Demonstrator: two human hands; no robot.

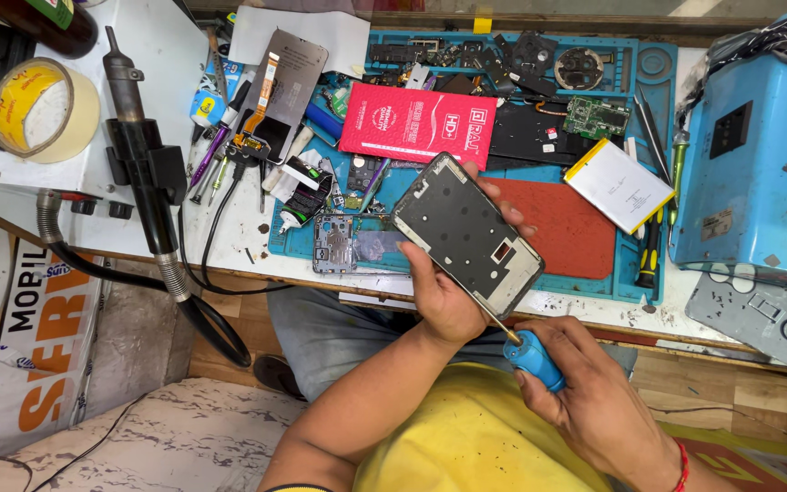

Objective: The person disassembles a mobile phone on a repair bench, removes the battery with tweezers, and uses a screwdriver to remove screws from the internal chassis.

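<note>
Left hand [444, 301] grips a phone frame [466, 234] above the tabletop [239, 246] edge, long axis tilted; right hand [594, 401] clenches a blue screwdriver [530, 357], tip touching the frame's near edge.

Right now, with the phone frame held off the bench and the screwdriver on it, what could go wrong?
1. The left hand holds the phone frame in the air above the bench edge, with only the lap below; a slip could drop it.
2. The right hand works the blue screwdriver at the frame's lower edge, close to the left palm; if the tip skids it may jab the hand or scratch the frame.
3. A freed screw could fall to the floor rather than onto the blue mat.
</note>
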